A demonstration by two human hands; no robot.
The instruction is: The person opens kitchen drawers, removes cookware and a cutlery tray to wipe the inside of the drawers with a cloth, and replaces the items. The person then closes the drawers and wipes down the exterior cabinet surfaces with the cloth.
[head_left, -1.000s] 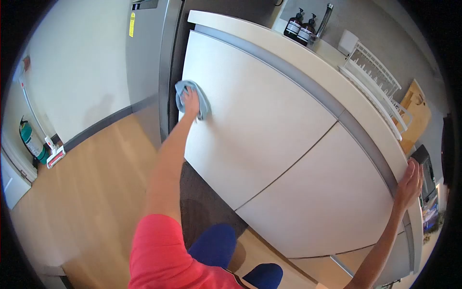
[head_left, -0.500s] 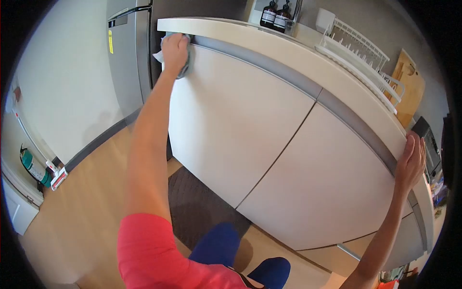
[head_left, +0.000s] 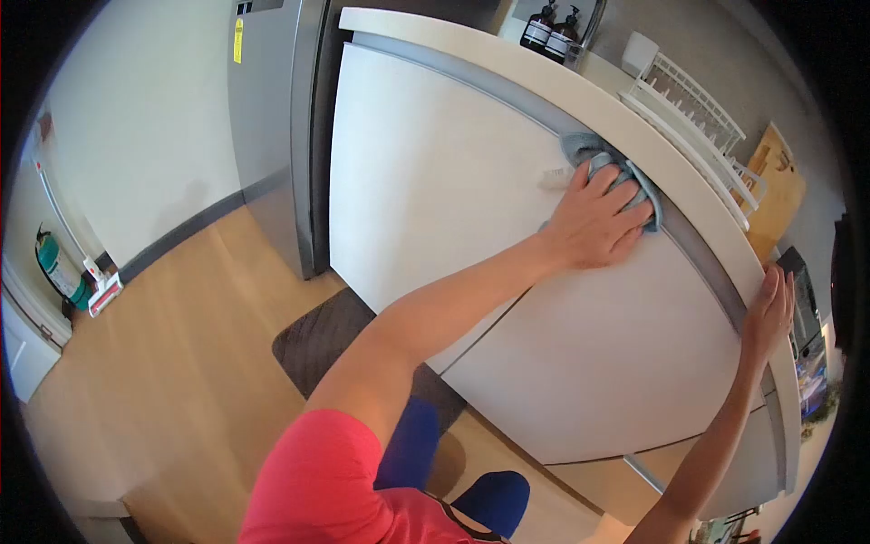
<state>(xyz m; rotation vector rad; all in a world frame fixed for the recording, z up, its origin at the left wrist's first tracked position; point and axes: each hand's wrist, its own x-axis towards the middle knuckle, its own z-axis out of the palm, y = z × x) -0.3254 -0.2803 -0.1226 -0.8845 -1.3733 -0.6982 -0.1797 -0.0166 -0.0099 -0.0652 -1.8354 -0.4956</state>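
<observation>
Blue-grey cloth [head_left: 587, 145] is bunched under the left hand [head_left: 598, 218], pressed up against the recessed channel [head_left: 702, 263] below the countertop [head_left: 507, 63]. Working left to right from my remote seat, I see the stick vacuum [head_left: 104, 295] far off to that hand's left, then the refrigerator [head_left: 265, 118], well apart from it. Nearer on the same side stands the left cabinet door [head_left: 426, 181], flat and shut. The left hand's fingers are bent and clamped on the cloth, near the seam [head_left: 485, 333] between the doors. Just past the hand, the channel runs on above the right cabinet door [head_left: 616, 354]; the dish rack [head_left: 693, 145] sits above and beyond. Farthest right, the right hand [head_left: 768, 313] lies with fingers extended on the countertop's edge, gripping nothing that I can make out. I judge the work under way, partway along the channel; bare channel shows on both sides of the cloth, but I cannot tell which stretches are done and which are left.
</observation>
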